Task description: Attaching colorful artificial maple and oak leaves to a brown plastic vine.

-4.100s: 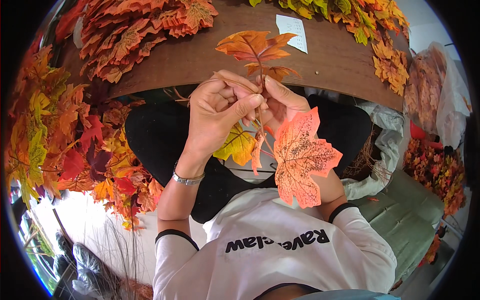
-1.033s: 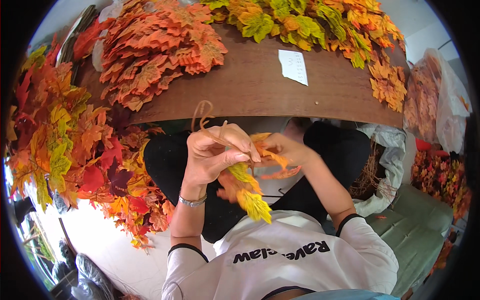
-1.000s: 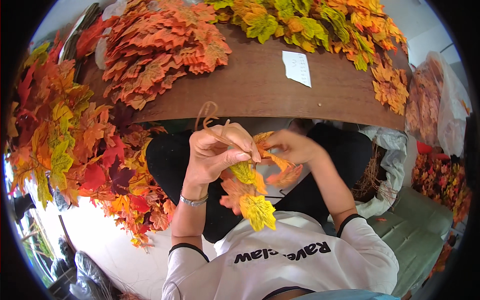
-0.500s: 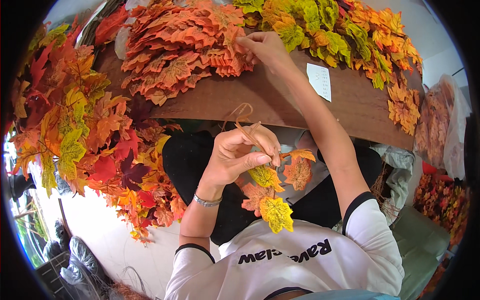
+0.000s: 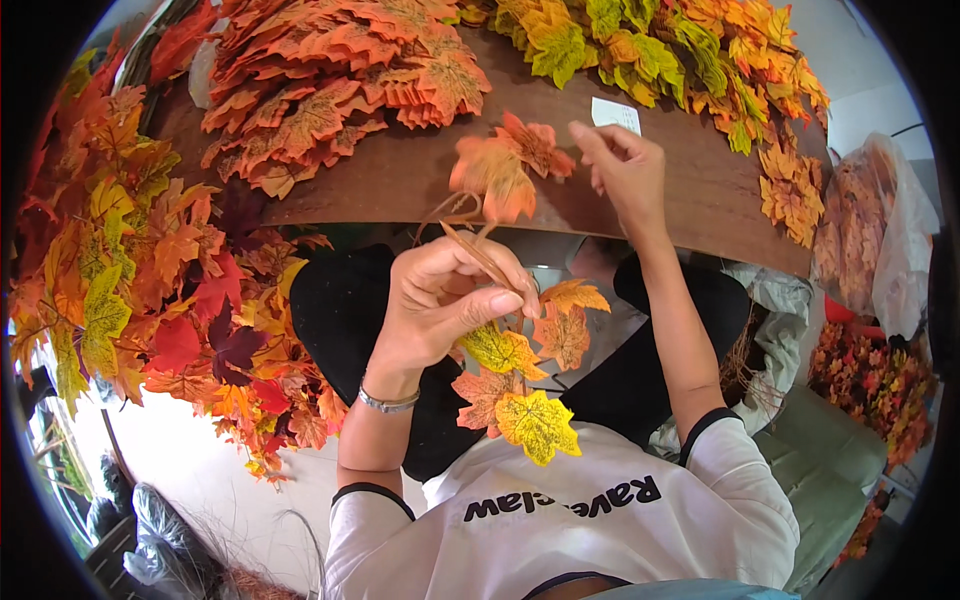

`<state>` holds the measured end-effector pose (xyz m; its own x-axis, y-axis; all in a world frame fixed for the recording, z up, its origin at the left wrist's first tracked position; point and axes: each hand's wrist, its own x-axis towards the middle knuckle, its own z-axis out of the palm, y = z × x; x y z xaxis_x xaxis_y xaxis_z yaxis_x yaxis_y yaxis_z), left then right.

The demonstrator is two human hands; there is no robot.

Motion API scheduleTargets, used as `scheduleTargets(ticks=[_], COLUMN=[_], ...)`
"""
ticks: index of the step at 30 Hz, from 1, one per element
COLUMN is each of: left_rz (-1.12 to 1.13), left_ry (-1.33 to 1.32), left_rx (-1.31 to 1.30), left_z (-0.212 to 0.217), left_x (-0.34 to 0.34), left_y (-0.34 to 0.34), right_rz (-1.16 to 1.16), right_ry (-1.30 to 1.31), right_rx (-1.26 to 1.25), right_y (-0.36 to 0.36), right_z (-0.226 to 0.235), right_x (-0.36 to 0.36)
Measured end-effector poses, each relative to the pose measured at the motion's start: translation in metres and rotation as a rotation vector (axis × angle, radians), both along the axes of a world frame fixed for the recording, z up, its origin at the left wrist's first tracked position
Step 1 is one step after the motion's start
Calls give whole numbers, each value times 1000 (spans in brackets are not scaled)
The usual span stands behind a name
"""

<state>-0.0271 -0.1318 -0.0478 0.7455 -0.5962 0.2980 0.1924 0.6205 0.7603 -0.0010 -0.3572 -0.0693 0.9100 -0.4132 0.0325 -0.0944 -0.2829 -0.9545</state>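
Observation:
My left hand [image 5: 440, 305] is shut on a thin brown stem [image 5: 478, 252] in front of my chest. A short string of fake maple leaves [image 5: 520, 395], yellow and orange, hangs from that grip. My right hand [image 5: 625, 175] is stretched out over the brown table [image 5: 400, 180]. Its fingertips pinch a sprig of orange fake leaves [image 5: 500, 175], which hangs in the air just above my left hand and apart from the string.
A big pile of orange leaves [image 5: 330, 80] lies at the table's far left, and yellow-green leaves [image 5: 640, 50] at the far right, beside a white paper slip [image 5: 615, 113]. Mixed red and yellow leaves [image 5: 150, 280] heap up at my left. A plastic bag of leaves [image 5: 865, 240] sits at the right.
My right hand let go of the string, reached to the orange pile on the table, and now holds an orange sprig drawn back toward me. My left hand has kept its hold.

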Motion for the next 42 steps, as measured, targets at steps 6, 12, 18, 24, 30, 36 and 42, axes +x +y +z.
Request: scheduleTargets(ticks=[6, 12, 18, 24, 30, 36, 42], left_rz=[-2, 30, 39, 50, 44, 76, 102], left_ry=[25, 12, 6, -5, -16, -7, 24], left_rx=[-66, -51, -39, -15, -21, 42, 4], left_z=[-2, -3, -2, -2, -3, -1, -2], left_x=[1, 2, 3, 2, 1, -1, 1], left_y=[1, 6, 7, 6, 5, 3, 1], right_rz=[246, 331, 308, 253, 331, 196, 305], right_ry=[-277, -118, -236, -303, -49, -200, -55], right_rx=[-365, -513, -618, -681, -639, -851, -2], right_y=[11, 19, 37, 34, 34, 40, 21], right_z=[29, 0, -27, -38, -20, -38, -28], right_x=[-14, -28, -6, 1, 11, 17, 13])
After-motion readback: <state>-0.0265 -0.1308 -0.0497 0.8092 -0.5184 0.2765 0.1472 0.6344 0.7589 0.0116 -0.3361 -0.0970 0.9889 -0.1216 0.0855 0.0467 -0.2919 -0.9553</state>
